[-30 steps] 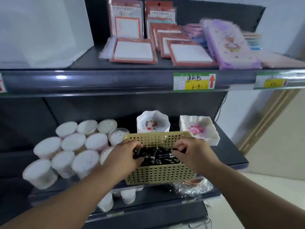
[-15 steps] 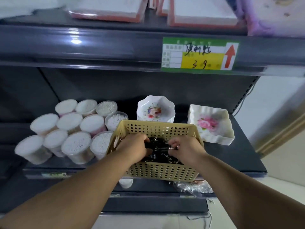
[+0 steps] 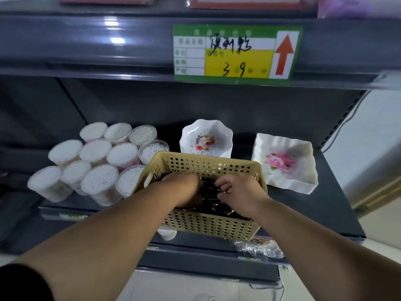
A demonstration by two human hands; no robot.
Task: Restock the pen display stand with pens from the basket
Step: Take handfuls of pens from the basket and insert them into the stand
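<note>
On the dark shelf (image 3: pixel 325 213), inside the basket (image 3: pixel 208 224), pens (image 3: pixel 208 192) are pinched by the right hand (image 3: pixel 240 194), while the left hand (image 3: pixel 184 190) grip is hidden.

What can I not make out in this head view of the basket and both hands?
All in the head view:
- Left hand: fingertips buried in the basket; grip unclear.
- Right hand: curled fingers hide what they touch.
- Dark items: too small and blurred to identify.
- Top-shelf goods: cut off by upper edge.
</note>
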